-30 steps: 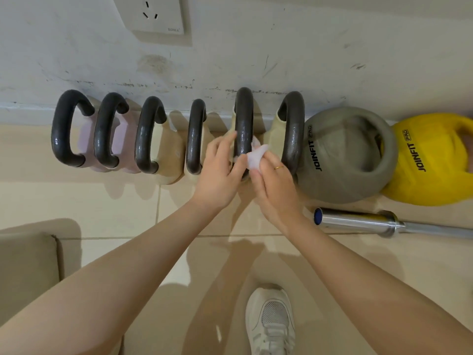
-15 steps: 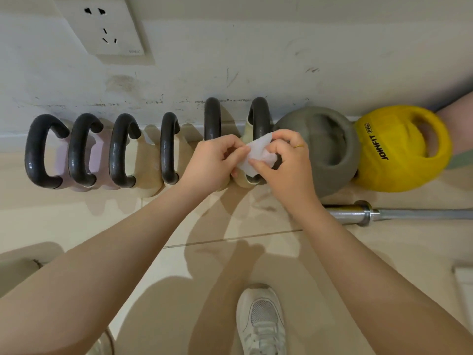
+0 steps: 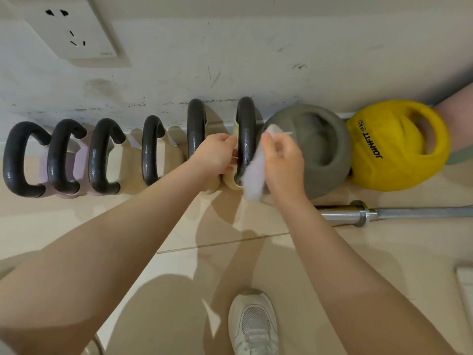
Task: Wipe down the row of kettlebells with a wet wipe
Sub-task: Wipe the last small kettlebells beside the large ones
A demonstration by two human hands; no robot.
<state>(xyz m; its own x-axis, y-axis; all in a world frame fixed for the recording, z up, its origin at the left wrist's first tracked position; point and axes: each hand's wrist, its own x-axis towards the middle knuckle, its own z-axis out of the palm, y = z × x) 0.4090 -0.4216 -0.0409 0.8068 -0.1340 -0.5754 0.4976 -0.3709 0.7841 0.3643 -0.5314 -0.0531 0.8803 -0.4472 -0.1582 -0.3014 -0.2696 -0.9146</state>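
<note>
Kettlebells line the base of the wall across the middle of the frame: eight counted. Six at left and centre have black handles (image 3: 23,160), and their pale bodies, pinkish and cream, are mostly hidden beneath the handles. The sixth black handle (image 3: 245,134) stands between the two hands. Right of it sits one grey kettlebell (image 3: 322,149), then one yellow kettlebell (image 3: 394,147) printed JOINFIT.

Wet wipe (image 3: 253,175): one, white, blurred, hanging beside the sixth handle at frame centre. Whether it touches the handle cannot be told.

Right hand (image 3: 282,162): fingers curled, pinching the upper end of the wipe, in front of the grey kettlebell's left edge.

Left hand (image 3: 217,157): fingers curled just left of the sixth handle; whether they grip anything cannot be told, since the fingertips are hidden behind the handle. It covers the lower part of the fifth handle (image 3: 195,126).

One steel barbell (image 3: 358,213) lies on the floor at right, cut off by the frame edge. One wall socket (image 3: 74,29) at upper left. One white shoe (image 3: 253,324) at bottom centre, cut off. Another person's limb (image 3: 458,116) shows at the right edge, partly behind the yellow kettlebell. One pale object (image 3: 464,283) at lower right is too cropped to identify.
</note>
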